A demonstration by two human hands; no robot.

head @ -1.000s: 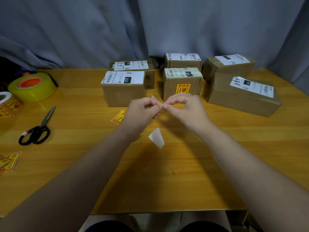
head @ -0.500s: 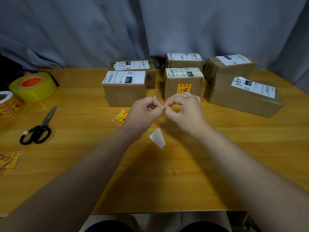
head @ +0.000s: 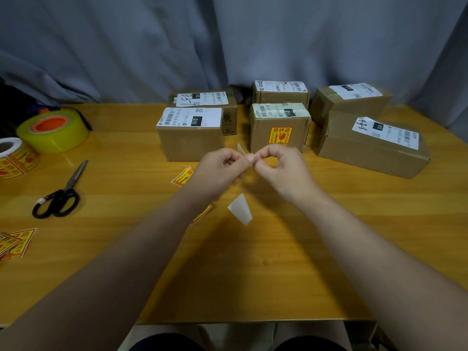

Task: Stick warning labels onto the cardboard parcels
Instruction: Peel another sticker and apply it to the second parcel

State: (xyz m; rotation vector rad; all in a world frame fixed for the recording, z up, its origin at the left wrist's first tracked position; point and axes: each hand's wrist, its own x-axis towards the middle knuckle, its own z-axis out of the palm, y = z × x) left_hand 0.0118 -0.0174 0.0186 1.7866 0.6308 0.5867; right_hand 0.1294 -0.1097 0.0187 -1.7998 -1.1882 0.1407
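**Both hands pinch one slip**

We see the left hand [head: 220,171] and right hand [head: 283,168], fingers curled, fingertips pinching a small white paper slip [head: 240,148] above mid wooden worktop [head: 253,274]. Six brown cardboard parcels [head: 190,143] line its far edge; one bears a yellow-and-red warning label [head: 279,135].

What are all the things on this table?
cardboard parcels: six, brown, back of table.
stuck warning label: one, yellow-red, front of the middle parcel.
loose warning labels: several, yellow-red, by left forearm and at left edge.
label roll: one, yellow-red, far left.
tape roll: one, yellow, orange core, left.
scissors: one, black, left.
paper scrap: one, white, centre.
curtain: one, grey, behind.
left hand, right hand: two, pinching a white strip together.
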